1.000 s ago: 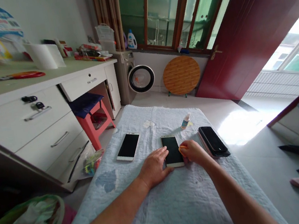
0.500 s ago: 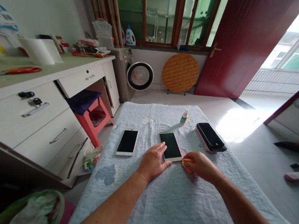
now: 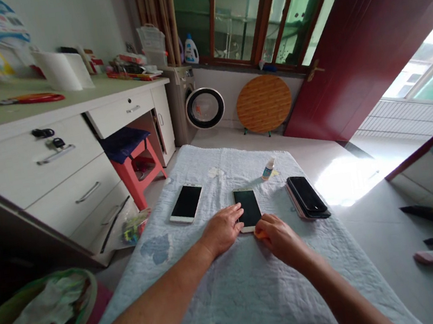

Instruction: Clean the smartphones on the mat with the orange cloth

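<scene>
A white-framed smartphone (image 3: pixel 249 207) lies screen up on the quilted cloth, between both hands. My left hand (image 3: pixel 224 230) rests along its left edge, fingers stretched out with the tips on the screen. In the fingers of my right hand (image 3: pixel 276 233) is a bunched orange cloth (image 3: pixel 260 234), mostly hidden by them, pressed at the phone's lower right corner. Another white smartphone (image 3: pixel 186 203) lies to the left. On the right, a black phone (image 3: pixel 306 194) lies on top of a dark case or phone with a pinkish edge. A small spray bottle (image 3: pixel 268 169) stands beyond the middle phone.
The pale blue quilted cloth (image 3: pixel 224 314) covers the surface under the phones. A desk (image 3: pixel 114 89) with drawers stands at left, a red stool (image 3: pixel 135 169) beside it. A waste bin (image 3: pixel 94 307) sits low at left. Behind are a washing machine (image 3: pixel 183 109) and a round wooden tabletop (image 3: pixel 263 102).
My right hand has moved a little left and up with the orange cloth, from beside the phone's lower right corner onto its bottom edge. My left hand stays at the phone's left edge.
</scene>
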